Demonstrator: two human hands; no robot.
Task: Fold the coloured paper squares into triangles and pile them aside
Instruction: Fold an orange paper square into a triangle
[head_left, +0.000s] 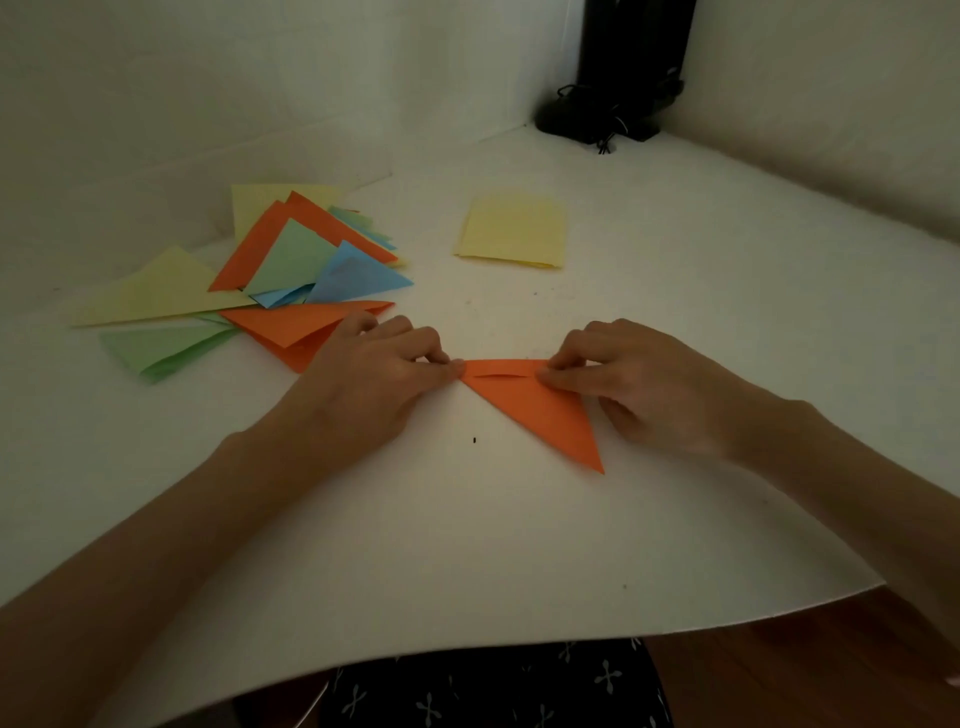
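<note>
Mid-table — left hand (374, 374), right hand (639, 387) pinch orange triangle (540, 410), far edge | pile (291, 270) perhaps touching

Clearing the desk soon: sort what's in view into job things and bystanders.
Job: orange paper triangle, pinched by left hand and right hand; pile of folded triangles; yellow paper squares.
Lying about: black stand; black cables.

Your orange triangle (540, 410), white table (519, 545)
Your pile (291, 260) by the left edge mixes yellow, green, blue and orange; your unfolded squares (511, 228) are yellow.
</note>
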